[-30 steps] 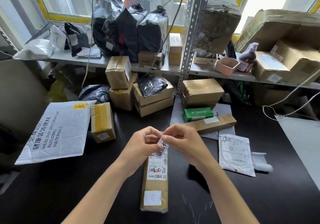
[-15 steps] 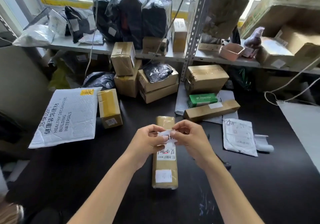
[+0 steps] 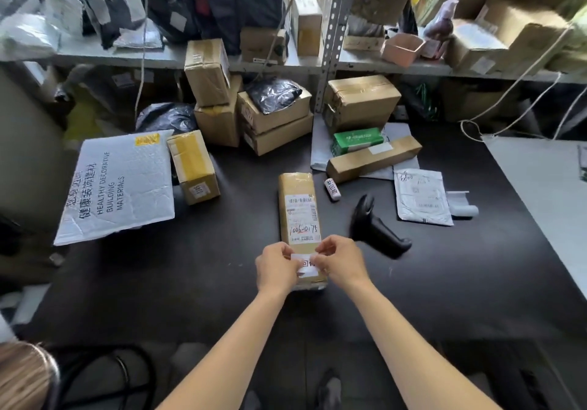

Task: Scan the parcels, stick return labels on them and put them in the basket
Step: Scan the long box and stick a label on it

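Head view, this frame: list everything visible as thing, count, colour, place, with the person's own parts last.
long parcel: 1, tan, table centre.
return label: 1, white, over the parcel's near end.
scanner: 1, black, right of the parcel.
label roll: 1, white, beyond the scanner.
bubble mailer: 1, white, table left.
small mailer: 1, grey-white, table right.
green box: 1, green, behind a long carton.
cartons: several, brown, stacked at the back.
left hand: pinches the label.
right hand: pinches the label.
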`<state>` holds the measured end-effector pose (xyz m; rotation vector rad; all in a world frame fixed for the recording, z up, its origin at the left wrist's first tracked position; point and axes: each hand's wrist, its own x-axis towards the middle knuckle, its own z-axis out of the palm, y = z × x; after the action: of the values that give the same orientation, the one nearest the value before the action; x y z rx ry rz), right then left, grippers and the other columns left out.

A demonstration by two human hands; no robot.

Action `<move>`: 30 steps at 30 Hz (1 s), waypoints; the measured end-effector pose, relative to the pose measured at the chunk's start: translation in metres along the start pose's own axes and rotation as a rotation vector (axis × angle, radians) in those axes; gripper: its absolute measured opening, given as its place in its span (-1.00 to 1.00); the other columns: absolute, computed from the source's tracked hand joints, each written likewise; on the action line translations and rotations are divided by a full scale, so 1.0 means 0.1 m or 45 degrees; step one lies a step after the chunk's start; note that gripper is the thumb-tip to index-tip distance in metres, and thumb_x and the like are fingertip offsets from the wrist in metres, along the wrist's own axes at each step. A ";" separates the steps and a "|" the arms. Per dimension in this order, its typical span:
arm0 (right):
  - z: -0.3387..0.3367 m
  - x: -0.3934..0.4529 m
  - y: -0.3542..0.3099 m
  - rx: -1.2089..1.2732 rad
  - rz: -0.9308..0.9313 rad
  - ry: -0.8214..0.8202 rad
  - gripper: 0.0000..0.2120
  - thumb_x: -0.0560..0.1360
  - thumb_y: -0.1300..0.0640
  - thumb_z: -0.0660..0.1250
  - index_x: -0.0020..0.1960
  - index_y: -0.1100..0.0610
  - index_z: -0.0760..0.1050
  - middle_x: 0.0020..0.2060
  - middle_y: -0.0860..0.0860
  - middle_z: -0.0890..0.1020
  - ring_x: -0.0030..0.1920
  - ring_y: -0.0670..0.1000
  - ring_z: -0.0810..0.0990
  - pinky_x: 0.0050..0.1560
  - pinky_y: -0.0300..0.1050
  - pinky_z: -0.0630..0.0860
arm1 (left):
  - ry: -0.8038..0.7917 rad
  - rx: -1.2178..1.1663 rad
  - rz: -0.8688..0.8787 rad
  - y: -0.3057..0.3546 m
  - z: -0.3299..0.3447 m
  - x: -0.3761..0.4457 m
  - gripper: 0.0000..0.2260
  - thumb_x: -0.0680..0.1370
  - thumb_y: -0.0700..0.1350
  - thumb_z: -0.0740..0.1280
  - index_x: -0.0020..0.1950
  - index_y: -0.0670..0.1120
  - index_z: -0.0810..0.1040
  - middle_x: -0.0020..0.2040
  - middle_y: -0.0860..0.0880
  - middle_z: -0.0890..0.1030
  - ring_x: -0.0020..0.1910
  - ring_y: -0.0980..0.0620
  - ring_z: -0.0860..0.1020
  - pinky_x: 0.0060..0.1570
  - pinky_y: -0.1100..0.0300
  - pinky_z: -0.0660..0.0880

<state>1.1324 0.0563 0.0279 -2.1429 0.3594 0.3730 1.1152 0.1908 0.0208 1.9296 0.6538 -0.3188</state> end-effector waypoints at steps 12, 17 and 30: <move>0.05 0.13 0.07 -0.206 0.006 -0.094 -0.84 0.37 0.21 0.46 -0.25 0.04 0.50 -0.17 0.01 0.66 -0.13 -0.01 0.60 -0.34 -0.29 0.38 | 0.219 0.344 -0.004 -0.03 0.22 -0.02 -0.97 0.49 -0.18 0.39 -0.13 -0.05 0.60 -0.09 -0.07 0.64 -0.08 -0.11 0.58 -0.12 0.13 0.48; 0.07 0.21 0.09 -0.220 0.050 -0.099 -0.84 0.35 0.22 0.45 -0.26 0.04 0.48 -0.15 0.02 0.64 -0.13 0.03 0.61 -0.21 -0.15 0.54 | 0.239 0.447 -0.030 -0.02 0.23 -0.01 -0.84 0.47 -0.05 0.46 -0.11 -0.01 0.49 -0.01 -0.06 0.57 -0.04 -0.10 0.56 -0.06 0.05 0.54; -0.03 0.29 0.16 -0.121 0.201 -0.395 -0.56 0.48 0.05 0.45 0.34 0.02 0.47 0.22 -0.01 0.62 0.12 0.04 0.61 0.10 0.00 0.61 | -0.303 -0.080 -0.286 -0.21 -0.03 0.23 -0.70 0.52 -0.15 0.49 0.24 -0.08 0.57 0.03 -0.06 0.71 0.02 -0.04 0.68 0.11 -0.03 0.62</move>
<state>1.1534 0.0415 0.0060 -2.1112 0.3373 0.8158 1.1220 0.2070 -0.0047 1.7273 0.7137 -0.6509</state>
